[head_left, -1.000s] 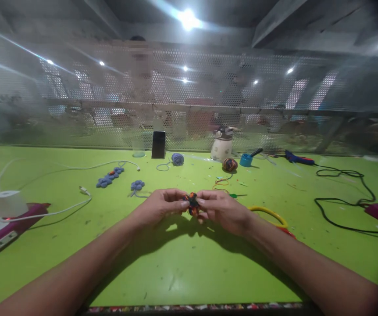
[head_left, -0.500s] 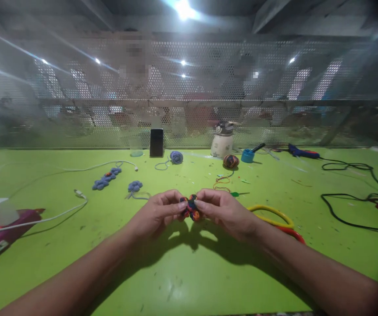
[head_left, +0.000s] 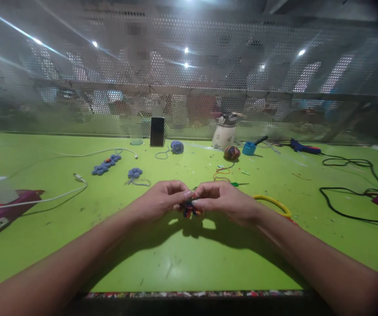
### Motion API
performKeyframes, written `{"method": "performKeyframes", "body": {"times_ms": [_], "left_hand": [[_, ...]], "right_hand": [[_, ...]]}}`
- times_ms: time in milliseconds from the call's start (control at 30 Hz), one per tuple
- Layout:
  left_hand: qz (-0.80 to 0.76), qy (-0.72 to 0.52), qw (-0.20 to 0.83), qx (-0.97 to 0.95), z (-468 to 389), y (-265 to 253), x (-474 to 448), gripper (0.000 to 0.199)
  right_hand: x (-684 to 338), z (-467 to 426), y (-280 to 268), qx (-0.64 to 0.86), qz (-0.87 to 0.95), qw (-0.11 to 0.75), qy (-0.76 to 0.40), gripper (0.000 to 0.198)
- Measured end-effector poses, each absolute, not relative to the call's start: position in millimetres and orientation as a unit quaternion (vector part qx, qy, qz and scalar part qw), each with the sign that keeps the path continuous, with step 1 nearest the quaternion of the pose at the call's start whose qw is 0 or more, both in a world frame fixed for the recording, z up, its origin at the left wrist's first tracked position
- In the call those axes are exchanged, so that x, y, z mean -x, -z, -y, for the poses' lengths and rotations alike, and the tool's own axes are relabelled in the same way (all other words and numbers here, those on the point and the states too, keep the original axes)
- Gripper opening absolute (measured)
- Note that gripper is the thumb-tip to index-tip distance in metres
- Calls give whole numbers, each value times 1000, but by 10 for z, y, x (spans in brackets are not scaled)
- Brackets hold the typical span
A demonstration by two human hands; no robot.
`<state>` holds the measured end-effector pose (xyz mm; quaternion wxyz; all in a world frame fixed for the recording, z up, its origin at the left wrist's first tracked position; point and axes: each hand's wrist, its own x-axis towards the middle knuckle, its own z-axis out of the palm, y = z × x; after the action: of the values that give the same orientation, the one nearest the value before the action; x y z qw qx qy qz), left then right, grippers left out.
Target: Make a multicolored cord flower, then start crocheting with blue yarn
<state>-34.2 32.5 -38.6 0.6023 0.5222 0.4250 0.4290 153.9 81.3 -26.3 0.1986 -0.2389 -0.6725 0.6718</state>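
Between my two hands, just above the green table, is a small multicoloured crocheted flower (head_left: 192,210) in dark blue, red and orange yarn. My left hand (head_left: 164,199) pinches its left side between thumb and fingers. On the other side, my right hand (head_left: 220,199) grips it with thumb and bent forefinger near the top. Fingers cover most of the flower; its lower petals show below them. Beyond my right hand lie a green-handled crochet hook (head_left: 235,184), a loose strand of orange yarn (head_left: 221,173) and a multicoloured yarn ball (head_left: 232,152).
Purple crocheted flowers (head_left: 135,172) and a joined flower strip (head_left: 106,164) lie left. Behind stand a purple yarn ball (head_left: 177,147), phone (head_left: 157,131), bottle (head_left: 223,134) and blue pot (head_left: 249,148). Yellow-handled scissors (head_left: 274,203), a glue gun (head_left: 304,147) and cables are right; a power strip (head_left: 8,215) is left.
The view has tilted down, showing the table's front edge. My fingers have shifted on the flower, closing together at its top, and its petals now point down.
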Motion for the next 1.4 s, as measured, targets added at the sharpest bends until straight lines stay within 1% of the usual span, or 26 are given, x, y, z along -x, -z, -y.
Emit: {"method": "performKeyframes", "body": {"times_ms": [167, 367, 533, 633, 700, 800, 900, 1000, 1100, 1233, 1400], "left_hand": [[-423, -466, 588, -508, -342, 394, 333, 23], [-358, -498, 627, -480, -300, 327, 302, 19], [-383, -508, 619, -460, -296, 318, 288, 18], [-382, -501, 635, -447, -301, 342, 286, 19], [-372, -495, 651, -439, -302, 355, 290, 22], [-371, -483, 650, -454, -306, 368, 315, 23], [-387, -459, 634, -487, -324, 390, 363, 23], [-389, -447, 641, -488, -353, 423, 401, 23], [-387, -457, 659, -455, -384, 451, 409, 23], [-389, -490, 652, -428, -411, 467, 399, 24], [-379, -484, 657, -437, -380, 437, 398, 22]], "right_hand": [[-1510, -806, 294, 238, 629, 218, -707, 24], [-1511, -840, 302, 218, 595, 248, -733, 17], [-1521, -861, 311, 230, 574, 259, -742, 12], [-1519, -868, 338, 229, 563, 266, -748, 10], [-1517, -868, 356, 226, 555, 267, -755, 7], [-1509, -862, 362, 231, 548, 263, -760, 4], [-1494, -861, 349, 249, 528, 274, -764, 11], [-1475, -862, 352, 265, 508, 296, -764, 19], [-1454, -848, 376, 262, 508, 310, -760, 23], [-1421, -809, 403, 259, 526, 325, -742, 34], [-1393, -806, 427, 273, 548, 338, -715, 29]]}}
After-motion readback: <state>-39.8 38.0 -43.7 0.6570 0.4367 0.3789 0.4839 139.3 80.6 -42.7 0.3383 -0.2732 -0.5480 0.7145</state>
